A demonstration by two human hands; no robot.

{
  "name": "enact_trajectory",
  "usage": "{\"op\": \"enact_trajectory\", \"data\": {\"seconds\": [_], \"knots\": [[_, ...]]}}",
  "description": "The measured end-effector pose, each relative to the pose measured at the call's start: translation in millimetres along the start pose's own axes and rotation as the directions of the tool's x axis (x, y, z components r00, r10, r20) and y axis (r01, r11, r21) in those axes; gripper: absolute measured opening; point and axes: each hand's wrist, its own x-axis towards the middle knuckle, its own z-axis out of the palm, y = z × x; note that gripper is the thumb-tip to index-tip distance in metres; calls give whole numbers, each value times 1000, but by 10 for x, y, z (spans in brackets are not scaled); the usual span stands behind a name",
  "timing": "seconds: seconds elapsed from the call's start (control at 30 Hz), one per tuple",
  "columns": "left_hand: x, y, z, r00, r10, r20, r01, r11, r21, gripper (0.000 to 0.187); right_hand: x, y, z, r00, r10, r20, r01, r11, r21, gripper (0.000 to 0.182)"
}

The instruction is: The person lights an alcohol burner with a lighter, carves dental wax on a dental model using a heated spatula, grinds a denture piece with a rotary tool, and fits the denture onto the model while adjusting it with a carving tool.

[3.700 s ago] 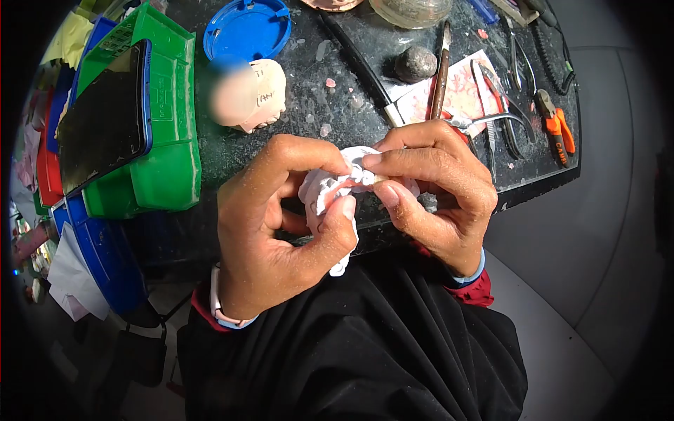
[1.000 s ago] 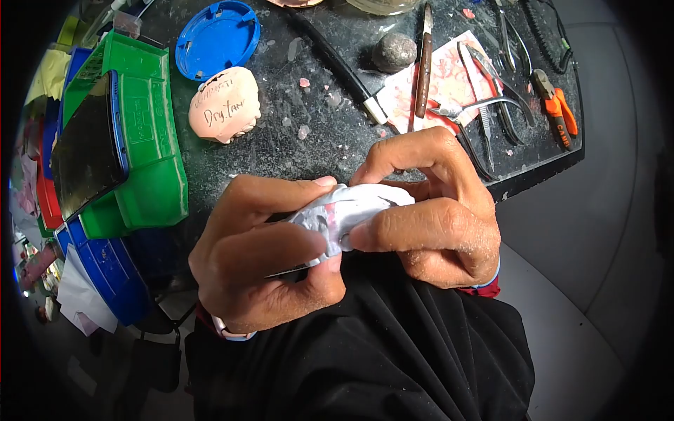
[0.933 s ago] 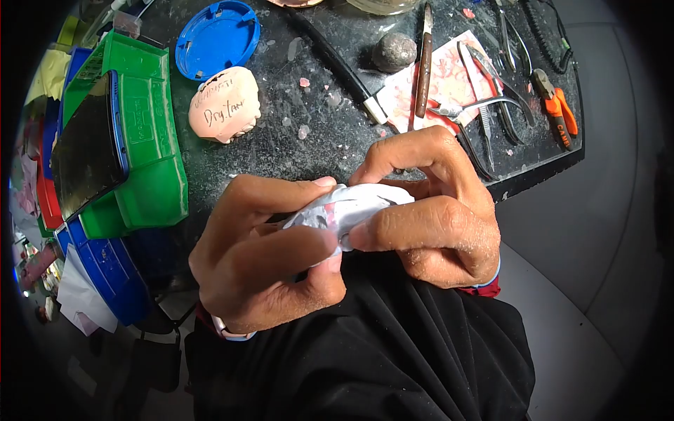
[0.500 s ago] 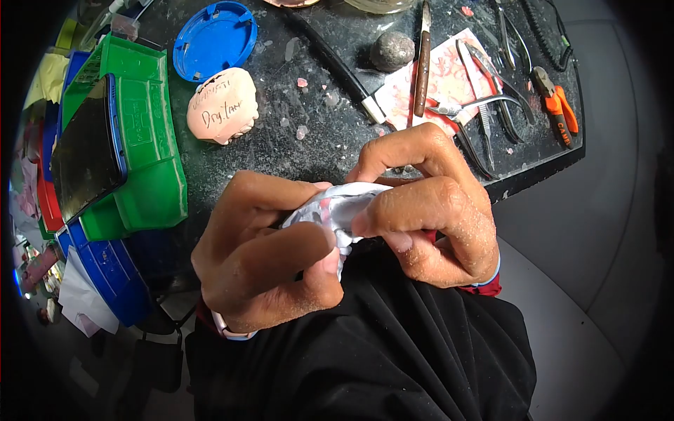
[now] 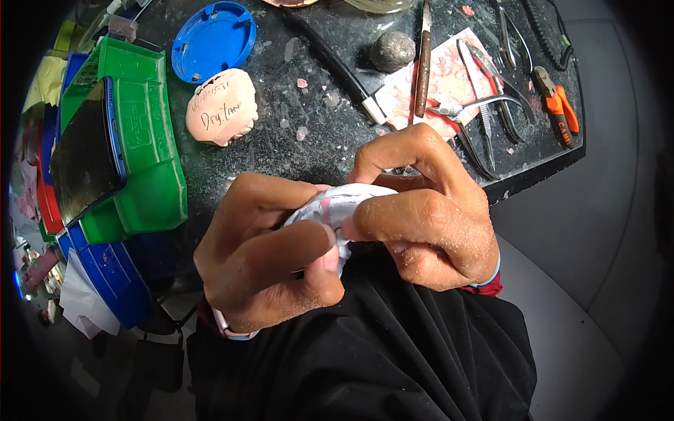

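**Change.** Over the last second the white cast [image 5: 342,205] has shifted only slightly: both hands have drawn a little closer together and the right index now lies further across the cast's top. About four seconds back the cast was held more open, its white ridges showing between the fingertips; now it is largely covered. Judged from this, the close handwork on the cast is still under way, with no sign of it being set down.

**Hands.** Left hand [image 5: 270,256]: fingers curled shut round the left end of the cast, thumb pressed up under it. Right hand [image 5: 428,214]: fingers closed on the right end, index laid over the top. The cast sits between both hands, above the black apron [image 5: 365,351], at the near edge of the bench [image 5: 281,151].

**Containers.**
- Green bin [image 5: 151,168], left: a phone [image 5: 84,151] lies across its top; what is inside cannot be told.
- Blue bin [image 5: 105,274], near left, below the green: contents unseen.
- Red bin [image 5: 48,200], far left: mostly hidden.
- Blue lid [image 5: 213,41], far: lies alone, nothing in it.

**Loose on bench.** Pink cast [image 5: 221,107] with handwriting, beside the lid; grey lump [image 5: 392,50]; knife [image 5: 422,59] across a stained paper [image 5: 449,77]; pliers [image 5: 558,116] with orange grips, far right.
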Motion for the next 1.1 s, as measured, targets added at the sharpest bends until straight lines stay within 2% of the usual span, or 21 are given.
{"op": "enact_trajectory", "data": {"seconds": [0.1,0.23,0.4,0.5,0.6,0.7,0.9,1.0,1.1], "knots": [[1,-18,-6,1000,1,-24,-2,999,-46,18,21,3,-18,1000,-18,9,18,1000,-18,18],[2,-41,-28,999,42,-4,-42,997,-60,24,12,68,39,995,-73,-68,77,995,63,17],[-7,-64,-37,998,59,-4,-59,997,-58,26,-22,50,45,994,-5,-106,23,986,167,23],[-16,-33,-52,998,41,39,-40,999,-26,21,-32,95,42,993,-25,-114,44,985,170,27],[-69,-98,50,989,67,-135,-88,983,-158,26,-37,109,14,993,-52,-105,66,988,140,29],[-59,-74,-2,993,96,-70,-103,989,-109,25,-46,109,0,992,-56,-111,73,985,154,30],[-75,-94,83,962,159,-222,-180,981,-76,24,-70,76,-45,989,-42,-141,62,988,139,32],[-45,-50,50,976,127,-178,-132,991,-14,23,-48,67,-66,988,-59,-143,72,993,91,35],[-23,-61,77,967,136,-214,-146,989,-28,22,-3,23,-77,985,-30,-171,40,998,57,39]]}}
